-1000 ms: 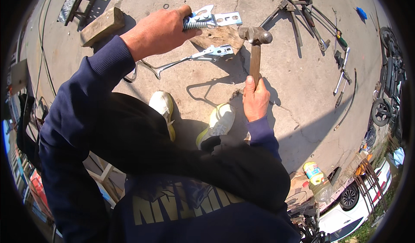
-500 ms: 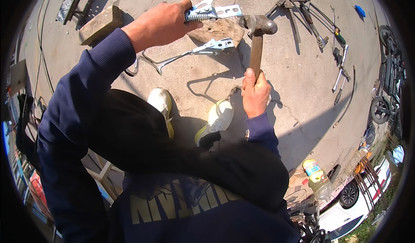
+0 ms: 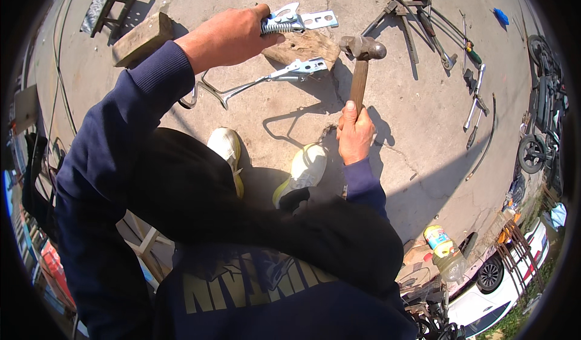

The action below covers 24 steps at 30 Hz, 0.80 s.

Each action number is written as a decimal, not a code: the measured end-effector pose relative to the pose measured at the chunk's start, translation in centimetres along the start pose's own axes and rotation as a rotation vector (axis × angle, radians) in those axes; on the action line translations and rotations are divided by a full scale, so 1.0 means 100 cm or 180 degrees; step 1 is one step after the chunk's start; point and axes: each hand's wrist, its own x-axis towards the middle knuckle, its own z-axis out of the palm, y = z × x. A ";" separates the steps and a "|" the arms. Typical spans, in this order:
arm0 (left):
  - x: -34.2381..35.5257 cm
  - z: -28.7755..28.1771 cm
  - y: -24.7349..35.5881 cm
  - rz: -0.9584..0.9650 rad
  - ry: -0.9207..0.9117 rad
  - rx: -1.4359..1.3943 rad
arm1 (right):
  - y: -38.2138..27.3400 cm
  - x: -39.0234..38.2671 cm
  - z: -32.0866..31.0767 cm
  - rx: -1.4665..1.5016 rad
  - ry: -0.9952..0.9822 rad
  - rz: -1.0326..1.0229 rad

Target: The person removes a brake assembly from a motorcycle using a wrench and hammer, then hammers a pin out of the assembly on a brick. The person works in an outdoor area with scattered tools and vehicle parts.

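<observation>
My left hand (image 3: 239, 34) grips a zinc-plated metal bracket (image 3: 316, 19) with a coil spring, holding it just over a weathered wooden block (image 3: 305, 49). Closed round the wooden handle of a ball-peen hammer (image 3: 363, 48), my right hand (image 3: 355, 134) holds the head just right of that block, below the bracket's end. A similar bracket on a long bent metal stand (image 3: 239, 92) lies across the front of the block, below my left hand.
Another wooden block (image 3: 142, 40) and a small metal stand (image 3: 103, 10) lie at the upper left. Scattered wrenches and tools (image 3: 433, 31) lie at the right, beside a hose (image 3: 487, 146). Motorcycles (image 3: 541, 110), a plastic bottle (image 3: 445, 249) and a white car (image 3: 496, 297) line the right edge.
The hammer head rose a little half a second ago and is now slightly lower again, a bit right of where it started. My left hand and its bracket have shifted only slightly.
</observation>
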 end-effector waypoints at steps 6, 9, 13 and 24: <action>-0.019 -0.019 -0.013 -0.0146 -0.0059 0.0023 | -0.054 -0.018 0.000 0.0484 0.0070 -0.1247; 0.010 0.001 0.004 0.0154 -0.0097 -0.0330 | 0.003 -0.012 0.014 -0.1073 -0.0148 -0.0683; -0.006 -0.015 -0.010 -0.0141 -0.0112 -0.0129 | -0.029 -0.012 0.019 -0.0779 -0.0396 -0.0665; 0.001 -0.011 -0.001 0.0090 -0.0101 -0.0034 | -0.031 -0.015 0.008 -0.1176 -0.0251 -0.0698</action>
